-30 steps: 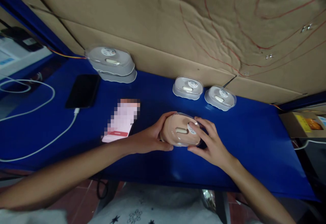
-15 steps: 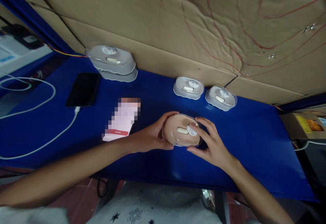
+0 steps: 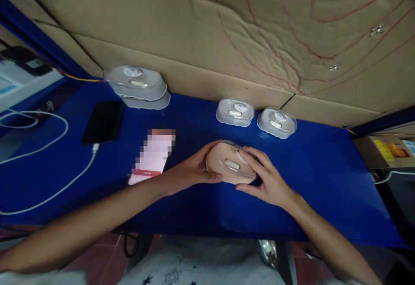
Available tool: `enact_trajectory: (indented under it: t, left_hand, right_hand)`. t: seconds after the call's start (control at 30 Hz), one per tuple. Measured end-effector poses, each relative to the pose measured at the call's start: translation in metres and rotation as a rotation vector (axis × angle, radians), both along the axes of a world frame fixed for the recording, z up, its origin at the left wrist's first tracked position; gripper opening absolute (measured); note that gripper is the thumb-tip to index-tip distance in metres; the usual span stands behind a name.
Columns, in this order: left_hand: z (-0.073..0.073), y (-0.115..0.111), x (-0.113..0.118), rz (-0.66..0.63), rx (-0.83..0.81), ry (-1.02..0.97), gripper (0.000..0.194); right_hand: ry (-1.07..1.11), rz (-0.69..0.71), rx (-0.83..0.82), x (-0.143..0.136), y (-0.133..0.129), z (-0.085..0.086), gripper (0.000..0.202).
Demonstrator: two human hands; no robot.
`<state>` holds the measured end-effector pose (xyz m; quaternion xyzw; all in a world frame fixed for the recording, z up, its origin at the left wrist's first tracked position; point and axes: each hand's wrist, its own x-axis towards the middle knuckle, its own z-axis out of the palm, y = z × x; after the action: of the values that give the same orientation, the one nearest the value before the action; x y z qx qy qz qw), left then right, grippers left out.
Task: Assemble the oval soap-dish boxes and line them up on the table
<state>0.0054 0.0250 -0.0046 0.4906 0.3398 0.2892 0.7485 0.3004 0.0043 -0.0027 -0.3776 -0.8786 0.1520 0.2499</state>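
Observation:
A tan oval container (image 3: 223, 157) with a clear lid, a pale oblong piece at its middle and a round white sticker is between my hands above the blue table. My left hand (image 3: 202, 166) wraps round its left end, thumb at the near edge. On its right end rests my right hand (image 3: 264, 174), thumb at the near side and fingers over the lid, partly covering the sticker. Beyond it, by the cardboard wall, stand two similar grey lidded containers, a left one (image 3: 227, 118) and a right one (image 3: 272, 128).
Larger grey lidded containers (image 3: 141, 90) are stacked at the back left. A lit phone (image 3: 152, 155) lies left of my hands, and a dark phone (image 3: 103, 120) has a white cable (image 3: 73, 181) plugged in. An open cardboard box (image 3: 372, 153) stands at the right edge.
My right fingers have shifted a little on the lid, covering more of the sticker. The container looks slightly tilted. The camera view has moved slightly.

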Motion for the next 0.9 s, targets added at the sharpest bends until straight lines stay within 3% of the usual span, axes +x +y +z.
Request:
enact_trajectory:
  t: [0.07, 0.13, 0.27, 0.37, 0.43, 0.53, 0.63, 0.7, 0.8, 0.9]
  left_hand:
    - [0.0, 0.006, -0.001, 0.053, 0.161, 0.135, 0.091]
    - [0.003, 0.023, 0.001, 0.132, 0.45, 0.312, 0.082]
    - [0.011, 0.088, 0.016, 0.185, 1.084, 0.687, 0.076]
    - [0.013, 0.135, 0.029, 0.077, 1.202, 0.886, 0.066]
    - [0.013, 0.148, 0.029, 0.011, 1.173, 0.957, 0.06]
    - [0.01, 0.135, 0.015, -0.024, 1.096, 0.971, 0.06]
    - [0.009, 0.095, -0.008, -0.04, 0.987, 0.878, 0.063]
    - [0.011, 0.064, -0.019, -0.061, 0.903, 0.791, 0.062]
    - [0.016, 0.022, -0.021, -0.114, 0.815, 0.693, 0.057]
    - [0.018, -0.003, -0.012, -0.165, 0.812, 0.658, 0.055]
  right_hand:
    - [-0.053, -0.022, 0.043, 0.011, 0.002, 0.0, 0.087]
    - [-0.108, -0.047, 0.061, 0.022, 0.001, 0.0, 0.082]
    - [-0.184, -0.056, 0.008, 0.034, -0.011, -0.003, 0.074]
    - [-0.28, -0.116, 0.021, 0.052, -0.023, -0.005, 0.069]
    - [-0.326, -0.242, 0.057, 0.082, -0.029, -0.008, 0.067]
    - [-0.339, -0.503, 0.102, 0.156, -0.034, -0.018, 0.065]
    - [-0.29, -0.735, 0.171, 0.237, -0.03, -0.029, 0.068]
    - [-0.241, -0.779, 0.205, 0.272, -0.02, -0.036, 0.068]
    - [-0.202, -0.721, 0.228, 0.282, 0.005, -0.042, 0.065]
    - [-0.176, -0.609, 0.256, 0.258, 0.034, -0.043, 0.066]
